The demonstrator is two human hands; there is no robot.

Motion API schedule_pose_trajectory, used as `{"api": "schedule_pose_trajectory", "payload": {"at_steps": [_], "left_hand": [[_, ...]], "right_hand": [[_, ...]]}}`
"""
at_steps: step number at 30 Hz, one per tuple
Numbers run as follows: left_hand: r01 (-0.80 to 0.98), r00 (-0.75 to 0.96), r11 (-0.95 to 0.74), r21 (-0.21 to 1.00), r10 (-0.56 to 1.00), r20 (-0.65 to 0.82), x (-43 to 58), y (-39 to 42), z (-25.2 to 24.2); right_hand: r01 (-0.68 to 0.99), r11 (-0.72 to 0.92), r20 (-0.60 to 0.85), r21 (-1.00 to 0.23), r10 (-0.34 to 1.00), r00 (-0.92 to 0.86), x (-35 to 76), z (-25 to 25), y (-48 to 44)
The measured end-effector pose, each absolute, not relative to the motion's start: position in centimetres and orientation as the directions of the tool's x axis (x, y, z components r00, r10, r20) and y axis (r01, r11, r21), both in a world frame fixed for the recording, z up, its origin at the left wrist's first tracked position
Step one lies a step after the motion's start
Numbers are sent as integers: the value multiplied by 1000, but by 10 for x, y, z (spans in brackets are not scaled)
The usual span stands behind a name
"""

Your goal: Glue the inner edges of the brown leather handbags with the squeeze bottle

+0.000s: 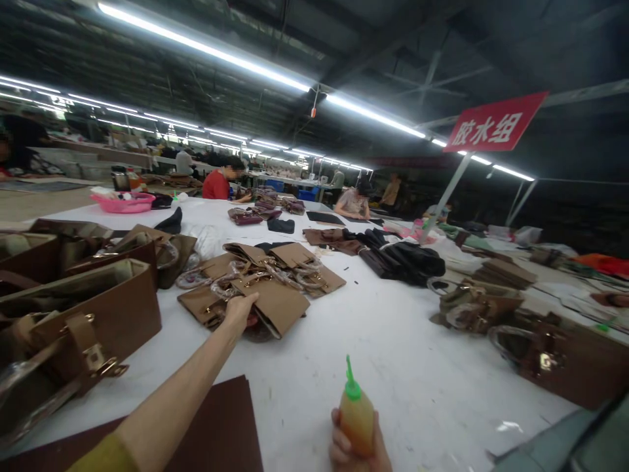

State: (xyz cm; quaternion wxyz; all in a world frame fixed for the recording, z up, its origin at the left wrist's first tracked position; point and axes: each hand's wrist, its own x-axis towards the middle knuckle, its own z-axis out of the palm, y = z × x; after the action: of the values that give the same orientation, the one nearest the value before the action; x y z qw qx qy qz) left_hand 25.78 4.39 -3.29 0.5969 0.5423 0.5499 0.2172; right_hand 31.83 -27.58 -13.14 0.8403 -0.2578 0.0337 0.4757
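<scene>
My left hand (242,313) reaches out over the table and grips the near edge of a tan handbag panel (275,298), thumb on top and fingers beneath. That panel lies on a pile of similar tan bag pieces (206,308), with plastic-wrapped handles (230,275) and gold-coloured fittings among them. Close to me, my right hand (339,446) is wrapped round a squeeze bottle (357,419) of amber liquid. The bottle stands upright in my grasp, its green nozzle (350,370) pointing up.
Brown handbags (113,314) crowd the left side, and more handbags (565,354) stand at the right. A dark brown sheet (221,426) lies under my left arm. Black pieces (403,255) and a pink basin (122,202) are farther back. Co-workers (216,185) sit across the table.
</scene>
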Motion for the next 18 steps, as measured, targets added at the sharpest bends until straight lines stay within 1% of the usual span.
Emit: {"api": "schedule_pose_trajectory", "payload": {"at_steps": [3, 6, 10, 15, 18], "left_hand": [[300, 386, 488, 820, 724, -572, 271, 25, -32], [267, 419, 540, 798, 680, -601, 280, 10, -33], [219, 419, 459, 861, 752, -508, 276, 3, -17], [311, 499, 321, 895, 746, -441, 231, 0, 26], [354, 533, 192, 915, 763, -366, 184, -4, 58]], "right_hand": [[-792, 474, -293, -385, 751, 592, 315, -127, -277], [-780, 504, -294, -372, 733, 614, 311, -121, -276], [-780, 511, -325, -360, 716, 618, 309, -112, -275], [-773, 561, -363, -296, 682, 635, 309, -96, -285], [-754, 612, -368, -238, 662, 653, 316, -86, -293]]}}
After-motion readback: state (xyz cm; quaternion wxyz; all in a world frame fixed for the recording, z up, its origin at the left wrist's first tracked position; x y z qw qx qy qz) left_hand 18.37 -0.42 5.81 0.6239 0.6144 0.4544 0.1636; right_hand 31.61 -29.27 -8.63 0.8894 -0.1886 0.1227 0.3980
